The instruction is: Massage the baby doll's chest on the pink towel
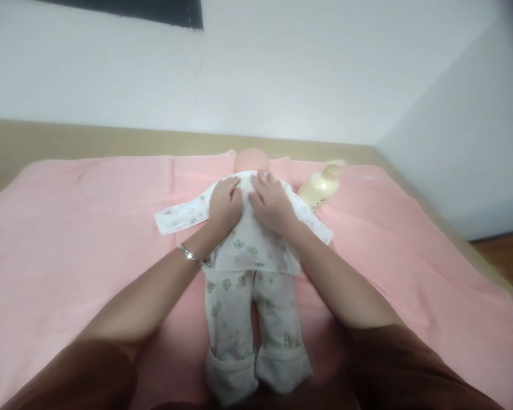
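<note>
A baby doll (250, 250) lies stretched out in a white top and trousers with small green prints. Its smooth, bald head (251, 159) points away from me, with no face showing. My left hand (226, 202) rests on the upper left of the top, fingers extended and thumb toward the middle. On the upper right lies my right hand (273, 205), palm down with its fingers slightly spread. Both hands touch the cloth and grasp nothing. The doll's sleeves reach out to each side, and its trouser cuffs (233, 373) are folded back.
A cream-coloured pump bottle (320, 187) leans or lies beside the right sleeve. Under everything spreads a pink blanket (89, 239) on a tan surface (68, 136). White walls (282, 74) stand behind and to the right. A dark panel (154, 8) shows at the upper left.
</note>
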A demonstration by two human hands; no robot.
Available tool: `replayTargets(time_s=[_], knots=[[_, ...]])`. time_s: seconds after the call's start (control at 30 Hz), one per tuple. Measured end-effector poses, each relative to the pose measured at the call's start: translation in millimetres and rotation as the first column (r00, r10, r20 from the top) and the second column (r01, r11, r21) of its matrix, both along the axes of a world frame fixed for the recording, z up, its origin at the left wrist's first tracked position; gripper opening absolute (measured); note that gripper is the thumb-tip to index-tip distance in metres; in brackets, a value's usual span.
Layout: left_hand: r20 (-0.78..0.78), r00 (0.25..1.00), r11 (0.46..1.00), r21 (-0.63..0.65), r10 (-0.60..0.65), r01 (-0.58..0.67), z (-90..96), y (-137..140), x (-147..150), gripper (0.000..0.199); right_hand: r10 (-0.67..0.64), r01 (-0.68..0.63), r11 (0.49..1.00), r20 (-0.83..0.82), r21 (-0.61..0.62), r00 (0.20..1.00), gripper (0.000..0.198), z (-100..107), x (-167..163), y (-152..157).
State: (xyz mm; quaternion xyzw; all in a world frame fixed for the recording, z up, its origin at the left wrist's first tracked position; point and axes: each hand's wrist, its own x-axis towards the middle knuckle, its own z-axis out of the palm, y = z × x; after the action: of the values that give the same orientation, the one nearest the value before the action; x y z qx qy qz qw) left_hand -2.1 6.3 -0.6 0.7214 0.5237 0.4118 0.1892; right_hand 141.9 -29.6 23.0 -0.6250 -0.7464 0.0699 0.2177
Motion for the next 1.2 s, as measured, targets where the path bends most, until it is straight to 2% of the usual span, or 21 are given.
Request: replayTargets(time_s=[0.1, 0.2, 0.33, 0.4, 0.47, 0.63, 0.77, 0.87, 0.93, 1.03, 1.13, 1.2], knots=[[-0.01, 1.0, 1.0, 0.002, 0.007, -0.007, 0.4, -1, 1, 0.046, -0.165, 0.165, 0.986, 0.02, -0.021, 0.986, 0.061, -1, 7, 6], [-0.007, 1.0, 1.0, 0.003, 0.012, -0.012, -0.3, -1, 1, 0.046, -0.184, 0.182, 0.983, 0.089, 0.032, 0.979, 0.06, 0, -7, -10], [0.005, 1.0, 1.0, -0.002, -0.002, 0.002, -2.6, 2, -1, 0.046, -0.006, -0.013, 0.993, 0.149, 0.121, 0.989, 0.056, 3, -30, -33], [0.027, 1.0, 1.0, -0.001, -0.01, 0.01, -3.5, 3, -2, 0.045, 0.119, -0.135, 0.985, 0.142, 0.109, 0.983, 0.052, 5, -28, -29], [0.047, 0.999, 1.0, 0.005, -0.023, 0.023, -3.8, 3, -2, 0.044, 0.186, -0.194, 0.979, 0.103, 0.067, 0.977, 0.051, 7, -15, -16], [0.029, 0.999, 1.0, 0.013, -0.015, 0.015, -2.3, 2, 0, 0.042, 0.059, -0.057, 0.998, 0.042, -0.038, 0.997, 0.057, 7, 14, 13], [0.031, 0.999, 1.0, -0.007, -0.011, 0.011, -2.0, 2, 0, 0.041, -0.054, 0.052, 0.998, 0.111, 0.019, 0.992, 0.059, 5, -7, -9], [0.064, 0.998, 1.0, -0.016, -0.01, 0.011, -2.3, 2, -1, 0.039, 0.013, -0.026, 0.996, 0.144, 0.085, 0.99, 0.057, 4, -29, -30], [0.077, 0.997, 0.999, -0.017, -0.027, 0.029, -2.2, 2, -1, 0.038, 0.069, -0.08, 0.994, 0.134, 0.08, 0.989, 0.057, 4, -33, -32], [0.056, 0.998, 0.999, 0.002, -0.041, 0.041, -1.4, 1, 0, 0.039, 0.065, -0.067, 0.997, 0.073, 0.025, 0.995, 0.058, 6, -18, -14], [0.018, 1.0, 1.0, 0.004, -0.013, 0.013, -0.1, 1, 1, 0.039, -0.04, 0.041, 0.998, 0.008, -0.051, 0.999, 0.061, 7, 2, 8], [0.001, 1.0, 1.0, -0.006, -0.007, 0.007, 0.6, 1, 1, 0.038, -0.094, 0.094, 0.994, 0.011, -0.058, 0.996, 0.063, 7, 5, 11]])
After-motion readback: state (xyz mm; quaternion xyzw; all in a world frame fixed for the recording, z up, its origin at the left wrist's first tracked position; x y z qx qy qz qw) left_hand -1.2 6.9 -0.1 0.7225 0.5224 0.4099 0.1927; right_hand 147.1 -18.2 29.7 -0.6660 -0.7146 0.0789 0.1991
